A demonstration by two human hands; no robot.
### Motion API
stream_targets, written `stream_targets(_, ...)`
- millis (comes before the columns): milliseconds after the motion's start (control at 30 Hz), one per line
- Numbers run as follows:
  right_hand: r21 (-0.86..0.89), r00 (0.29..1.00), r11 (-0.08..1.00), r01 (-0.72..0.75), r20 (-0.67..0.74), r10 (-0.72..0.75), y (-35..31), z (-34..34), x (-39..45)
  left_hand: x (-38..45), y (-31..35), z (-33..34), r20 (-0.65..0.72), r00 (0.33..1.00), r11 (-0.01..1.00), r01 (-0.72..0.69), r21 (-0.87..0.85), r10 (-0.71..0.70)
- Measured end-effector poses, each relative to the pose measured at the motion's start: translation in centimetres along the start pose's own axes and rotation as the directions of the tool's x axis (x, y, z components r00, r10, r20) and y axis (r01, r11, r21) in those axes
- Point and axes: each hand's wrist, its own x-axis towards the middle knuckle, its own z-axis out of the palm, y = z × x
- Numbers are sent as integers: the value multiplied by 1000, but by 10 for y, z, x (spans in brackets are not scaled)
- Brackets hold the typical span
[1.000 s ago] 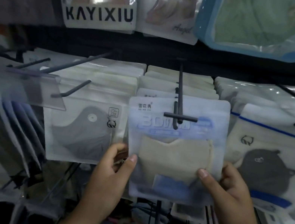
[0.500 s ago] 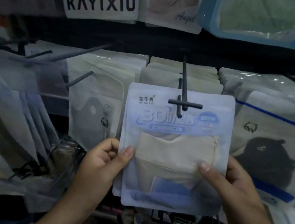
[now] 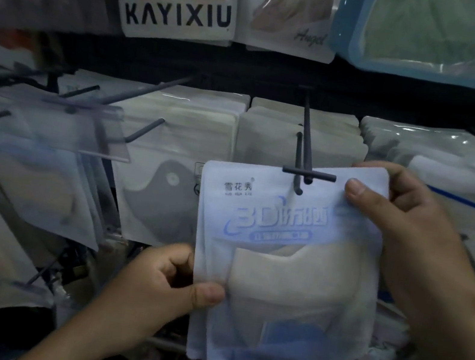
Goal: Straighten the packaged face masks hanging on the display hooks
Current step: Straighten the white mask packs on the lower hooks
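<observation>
Both hands pinch the front face-mask packet [image 3: 283, 270]: the left hand [image 3: 147, 287] has its grip on the lower left edge, thumb on the face and fingers curled behind, while the right hand [image 3: 403, 240] has its grip on the upper right corner, thumb tip flat on the front near the hook. That packet hangs from the double-prong display hook [image 3: 303, 159], its top edge sloping up to the right, with at least one more packet just behind it, edges fanned out at the left and bottom.

To do this well, I judge the right hand should ease its corner down while the left steadies the bottom, until the top edge sits level under the hook's crossbar [image 3: 308, 173]. Keep the pinch light; the film pouch looks thin and would crease or tear at the hang hole if tugged forward.

Beside it, left, a grey mask packet [image 3: 160, 198] hangs on its own hook. Farther back stand rows of white packets [image 3: 299, 127], and above them a pouch marked KAYIXIU [image 3: 176, 16].
</observation>
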Motion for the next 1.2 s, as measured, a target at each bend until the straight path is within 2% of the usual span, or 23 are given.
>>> stream_targets(100, -36, 999, 999, 14, 37, -13, -2, -1, -2, -2, 11, 1, 45, 999, 999, 5, -33, -3)
stream_targets(233, -54, 996, 996, 74, 57, -71, -8, -3, -12, 3, 37, -7, -62, 985, 987, -160, -18, 159)
stream_targets(333, -72, 992, 991, 114, 67, -109, -15, -3, -22, 8, 63, -9, -50, 964, 946, -245, 213, 261)
stream_targets(433, -127, 980, 973, 193, 65, -186, -21, -4, -32, 9, 84, -8, -32, 953, 849, -254, 463, 302)
stream_targets(533, -241, 959, 930, 279, 111, -259, -24, -3, -44, 11, 98, -5, 148, 949, 708, -308, 636, 280)
stream_targets(633, -429, 930, 826, 365, 128, -344, -20, -3, -55, 13, 102, -2, 253, 954, 684, -291, 669, 158)
stream_targets(667, -515, 913, 761, 395, 123, -390, -20, -4, -58, 13, 103, -2, 263, 953, 690, -291, 663, 150)
stream_targets(733, -703, 852, 533, 470, 206, -481, -22, -4, -61, 15, 103, -3, 260, 950, 717, -304, 627, 175)
stream_targets(800, -791, 808, 320, 522, 339, -481, -19, -1, -64, 15, 102, -7, 244, 945, 758, -320, 569, 216)
stream_targets(867, -828, 806, 213, 519, 391, -445, -12, 6, -67, 14, 99, -13, 243, 942, 785, -330, 525, 233)
stream_targets(1000, -871, 819, 128, 475, 384, -427, 1, 30, -68, 9, 87, -27, 255, 943, 845, -311, 435, 216)
stream_targets(1100, -880, 802, 107, 463, 365, -472, 7, 47, -67, 8, 77, -41, 211, 955, 905, -270, 330, 208)
stream_targets(1200, -905, 778, 87, 416, 304, -550, 6, 65, -69, 8, 66, -56, 224, 952, 908, -273, 317, 209)
